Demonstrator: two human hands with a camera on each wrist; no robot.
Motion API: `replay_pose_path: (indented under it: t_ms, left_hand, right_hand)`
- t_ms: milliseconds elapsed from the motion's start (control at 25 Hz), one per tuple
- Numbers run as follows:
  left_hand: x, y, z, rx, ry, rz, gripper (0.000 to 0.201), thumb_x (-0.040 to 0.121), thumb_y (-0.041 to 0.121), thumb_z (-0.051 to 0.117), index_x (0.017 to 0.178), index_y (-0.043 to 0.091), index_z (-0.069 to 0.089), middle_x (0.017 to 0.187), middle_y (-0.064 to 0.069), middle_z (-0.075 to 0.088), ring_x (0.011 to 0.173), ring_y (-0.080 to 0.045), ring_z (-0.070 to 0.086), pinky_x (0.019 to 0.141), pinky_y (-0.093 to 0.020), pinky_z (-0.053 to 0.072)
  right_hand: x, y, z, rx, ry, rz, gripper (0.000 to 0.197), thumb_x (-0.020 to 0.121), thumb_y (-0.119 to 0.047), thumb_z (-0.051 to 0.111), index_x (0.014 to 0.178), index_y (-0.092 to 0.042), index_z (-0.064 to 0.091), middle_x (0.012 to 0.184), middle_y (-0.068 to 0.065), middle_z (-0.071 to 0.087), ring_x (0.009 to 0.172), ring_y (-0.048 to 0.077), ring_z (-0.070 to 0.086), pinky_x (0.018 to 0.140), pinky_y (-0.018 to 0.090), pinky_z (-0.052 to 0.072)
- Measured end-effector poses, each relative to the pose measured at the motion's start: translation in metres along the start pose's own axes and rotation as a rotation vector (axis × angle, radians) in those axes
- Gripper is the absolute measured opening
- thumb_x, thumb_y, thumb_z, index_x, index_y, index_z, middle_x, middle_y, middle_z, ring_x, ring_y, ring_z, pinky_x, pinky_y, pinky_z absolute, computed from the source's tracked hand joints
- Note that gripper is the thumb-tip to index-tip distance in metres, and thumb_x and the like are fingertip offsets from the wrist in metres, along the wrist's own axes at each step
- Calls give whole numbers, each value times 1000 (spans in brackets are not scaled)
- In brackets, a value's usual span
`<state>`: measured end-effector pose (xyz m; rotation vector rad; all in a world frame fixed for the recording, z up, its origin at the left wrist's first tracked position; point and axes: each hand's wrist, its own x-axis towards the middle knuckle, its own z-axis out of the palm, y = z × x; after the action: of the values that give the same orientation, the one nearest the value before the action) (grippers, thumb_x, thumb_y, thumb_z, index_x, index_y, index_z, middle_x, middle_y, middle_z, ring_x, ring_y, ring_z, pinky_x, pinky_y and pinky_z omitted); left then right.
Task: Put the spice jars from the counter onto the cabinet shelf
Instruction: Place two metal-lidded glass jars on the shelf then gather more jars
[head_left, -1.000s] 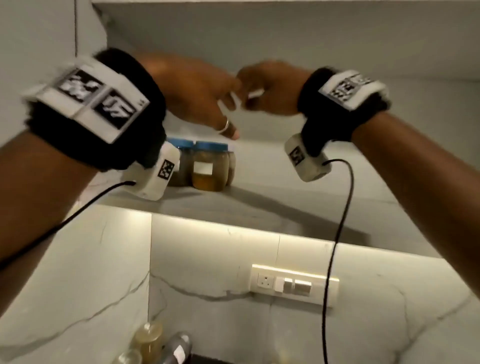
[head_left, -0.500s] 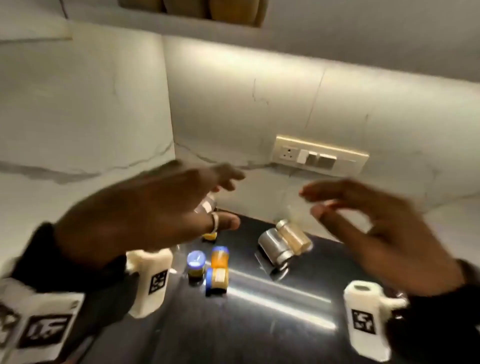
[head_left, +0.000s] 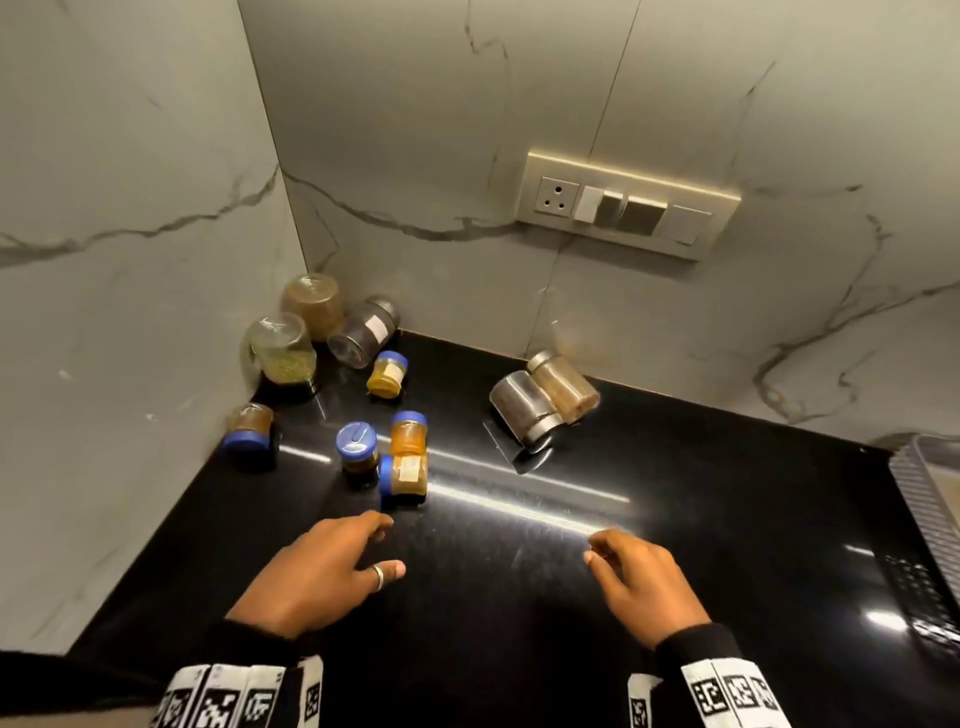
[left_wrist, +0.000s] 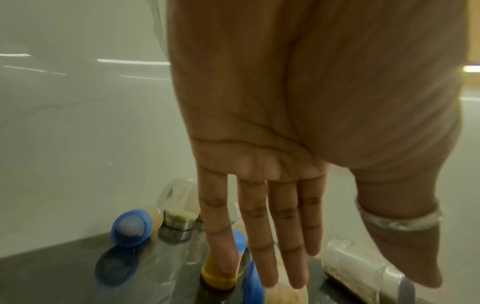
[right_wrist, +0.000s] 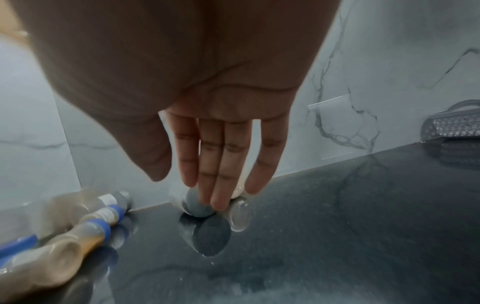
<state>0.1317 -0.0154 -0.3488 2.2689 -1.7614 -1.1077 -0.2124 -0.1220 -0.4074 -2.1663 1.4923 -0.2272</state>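
Black tabletop (head_left: 675, 519) now fills the view, no more the shelf. Left hand (head_left: 317, 577) and right hand (head_left: 641, 584) came down empty, fingers relaxed, near the spice jars (head_left: 402, 462).

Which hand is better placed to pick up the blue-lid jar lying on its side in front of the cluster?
Probably the left hand: open, its fingertips close to that jar. The right hand, also open, is farther right, more in line with the two metal-lid jars.

Dim light, glare streak on counter (head_left: 519, 597), blurry wrist views
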Motion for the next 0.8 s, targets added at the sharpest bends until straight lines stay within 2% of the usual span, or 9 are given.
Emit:
replay_pose_path:
  t_ms: [280,440,600,800]
  left_hand:
    - [37,-10,24,16,20,-37,62,87,60,54,142,35,40,143,14,45,129,-7,46,101,-30,44]
    - [55,-12,43,71,7,-40,58,90,56,52,141,32,42,148,13,39,134,-9,40,104,-31,42]
    - [67,-9,60,142,-39,-58,62,90,53,53,146,30,38,159,11,22,144,-13,27,111,-37,35]
    - [74,-12,63,129,-64,-71,66,91,54,52,149,27,36,160,12,18,142,-15,32,111,-38,37]
  right_hand:
    - [21,1,12,-62,-130,23,31,91,-43,56,115,-26,65,111,-10,68,105,7,63,90,21,47]
    - [46,-10,16,-72,-185,28,35,94,-43,53,122,-24,60,122,-6,61,114,12,57,95,25,45]
    - [83,-27,11,-89,-145,-5,38,94,-40,52,126,-21,57,129,-2,55,120,17,52,100,33,44]
    - [133,-56,2,-150,-64,26,49,93,-40,54,136,-18,45,141,7,40,127,28,40,105,45,40]
